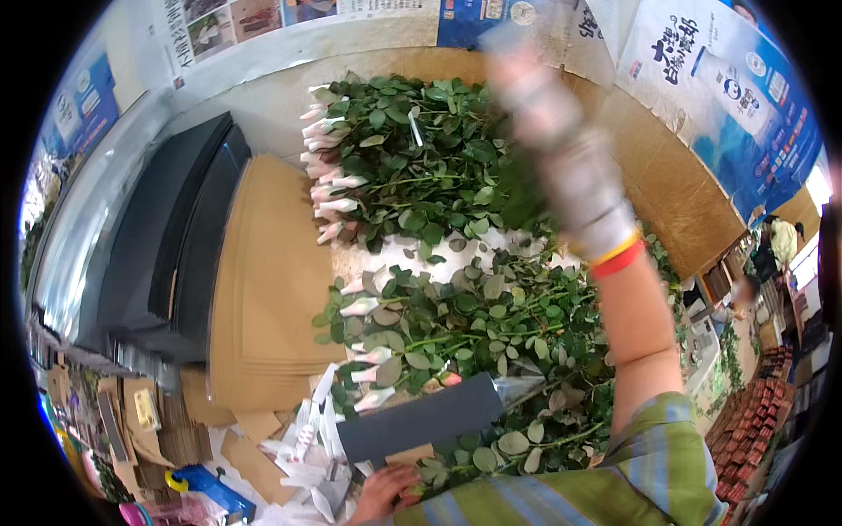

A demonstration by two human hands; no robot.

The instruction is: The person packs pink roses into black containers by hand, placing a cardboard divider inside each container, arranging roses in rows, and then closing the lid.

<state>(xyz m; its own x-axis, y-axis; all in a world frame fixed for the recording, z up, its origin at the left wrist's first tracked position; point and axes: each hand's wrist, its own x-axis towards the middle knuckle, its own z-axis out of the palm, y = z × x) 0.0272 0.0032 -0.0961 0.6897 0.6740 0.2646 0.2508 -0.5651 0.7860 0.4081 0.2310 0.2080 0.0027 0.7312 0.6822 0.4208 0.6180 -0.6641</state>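
My right hand (539, 105), in a pale glove with a red and yellow band at the wrist, is raised over the right end of the far pile of leafy rose stems (427, 158); it is blurred, and its fingers cannot be made out. Bare, my left hand (388, 490) rests low in the picture beside leaves and a small brown cardboard piece (409, 455); what its fingers hold is unclear. Just above it a dark grey sheet (421, 417) lies across a nearer pile of rose stems (500, 315). White sleeves (358, 307) cover many rose heads at the left ends.
Brown cardboard sheets (276, 283) and stacked black sheets (164, 223) stand left. Loose white sleeves (322, 486) and a blue tool (210, 490) lie lower left. A cardboard wall (671, 191) bounds the right. Another person (740, 296) is far right, near stacked red items (756, 421).
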